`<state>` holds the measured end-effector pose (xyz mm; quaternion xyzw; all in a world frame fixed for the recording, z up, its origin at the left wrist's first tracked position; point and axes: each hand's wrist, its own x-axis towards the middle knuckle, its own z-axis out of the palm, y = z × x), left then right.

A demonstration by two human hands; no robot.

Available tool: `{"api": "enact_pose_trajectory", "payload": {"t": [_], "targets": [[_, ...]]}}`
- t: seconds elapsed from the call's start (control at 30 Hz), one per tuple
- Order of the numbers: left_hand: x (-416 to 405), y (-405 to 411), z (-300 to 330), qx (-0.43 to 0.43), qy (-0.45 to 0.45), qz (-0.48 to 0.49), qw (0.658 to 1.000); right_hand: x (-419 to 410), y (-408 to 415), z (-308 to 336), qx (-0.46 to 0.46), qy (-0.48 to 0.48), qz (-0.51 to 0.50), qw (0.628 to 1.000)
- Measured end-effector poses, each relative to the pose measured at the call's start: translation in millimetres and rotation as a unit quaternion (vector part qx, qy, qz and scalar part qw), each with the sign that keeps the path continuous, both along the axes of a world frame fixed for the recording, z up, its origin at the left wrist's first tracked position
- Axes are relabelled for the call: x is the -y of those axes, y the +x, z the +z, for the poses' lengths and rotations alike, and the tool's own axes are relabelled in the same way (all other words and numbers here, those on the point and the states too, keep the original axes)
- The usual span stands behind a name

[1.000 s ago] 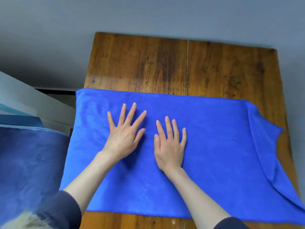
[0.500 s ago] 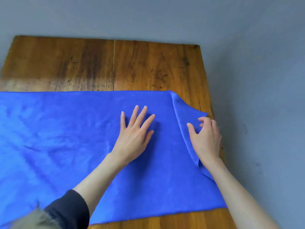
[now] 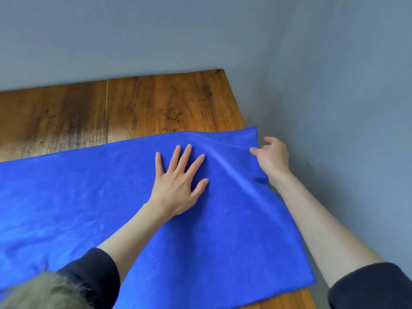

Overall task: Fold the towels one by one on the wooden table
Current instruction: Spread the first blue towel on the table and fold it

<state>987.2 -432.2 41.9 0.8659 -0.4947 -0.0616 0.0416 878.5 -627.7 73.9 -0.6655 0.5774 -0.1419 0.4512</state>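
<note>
Since half a second ago the folded-over flap at the towel's right end has been pulled out flat, and the right hand (image 3: 270, 156) has gone to the far right corner, pinching the edge between thumb and curled fingers; the left hand (image 3: 178, 182) lies flat with fingers spread wide, pressing the blue towel (image 3: 93, 204), which is spread across the near part of the wooden table (image 3: 138, 108), its right edge at the table's end; a ridge runs from the pinched corner towards the left hand; I judge that a harder tug could drag the cloth from under the palm, leave a crease, or let the right end slip over the table's end.
</note>
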Motion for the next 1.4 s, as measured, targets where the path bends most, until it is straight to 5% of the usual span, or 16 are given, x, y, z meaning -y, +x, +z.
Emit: {"api": "enact_pose_trajectory", "payload": {"t": [0.37, 0.53, 0.67, 0.73, 0.8, 0.9, 0.97, 1.17, 1.27, 1.4], "targets": [[15.5, -9.1, 0.2, 0.002, 0.026, -0.034, 0.999, 10.7, -59.8, 7.7, -0.008, 0.157, 0.147, 0.977], [22.0, -13.7, 14.9, -0.137, -0.038, 0.008, 0.99, 0.1, -58.7, 18.6, -0.009, 0.064, 0.184, 0.981], [35.2, -19.2, 42.7, -0.306, -0.242, 0.148, 0.909, -39.0, -38.4, 31.8, 0.034, -0.036, 0.277, 0.96], [41.6, -17.2, 52.4, -0.373, -0.239, 0.188, 0.877, -58.9, -34.4, 32.7, 0.01, 0.027, 0.379, 0.925], [44.9, -15.7, 52.1, -0.369, -0.183, 0.184, 0.892, -69.7, -36.4, 29.8, -0.032, 0.08, 0.444, 0.892], [45.4, -15.9, 42.7, -0.331, -0.137, 0.213, 0.909, -74.1, -46.3, 26.4, -0.03, 0.039, 0.427, 0.903], [44.0, -14.7, 38.5, -0.358, -0.17, 0.255, 0.882, -71.5, -57.2, 24.6, -0.037, -0.015, 0.401, 0.915], [25.3, -5.9, 40.8, -0.526, -0.285, 0.375, 0.708, -71.0, -93.6, 31.3, -0.198, -0.026, 0.415, 0.888], [15.0, -0.7, 48.3, -0.546, -0.3, 0.398, 0.673, -79.6, -103.7, 35.9, -0.22, -0.039, 0.408, 0.885], [3.4, 4.3, 63.9, -0.554, -0.307, 0.391, 0.668, -90.8, -105.5, 49.2, -0.213, -0.04, 0.4, 0.89]]}}
